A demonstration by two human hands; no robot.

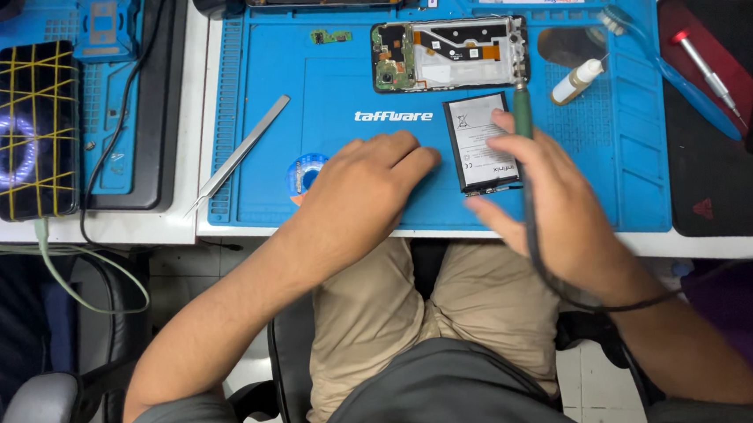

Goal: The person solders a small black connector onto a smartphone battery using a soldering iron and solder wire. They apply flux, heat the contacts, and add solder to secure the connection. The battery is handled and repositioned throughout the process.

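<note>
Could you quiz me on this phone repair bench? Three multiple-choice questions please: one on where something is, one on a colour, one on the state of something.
1. Where do the metal tweezers lie?
A. on the left part of the blue mat
B. inside the opened phone
C. on the person's lap

2. What colour is the work mat?
A. red
B. blue
C. white

3. What state is the phone at the top of the mat in?
A. closed, screen lit
B. wrapped in a box
C. opened, its circuit board showing

Answers:
1 A, they rest slantwise near the mat's left edge, left of the left hand.
2 B, the mat is bright blue under both hands.
3 C, its back is off and the board shows, while the right hand holds a corded tool beside the loose battery.
</note>
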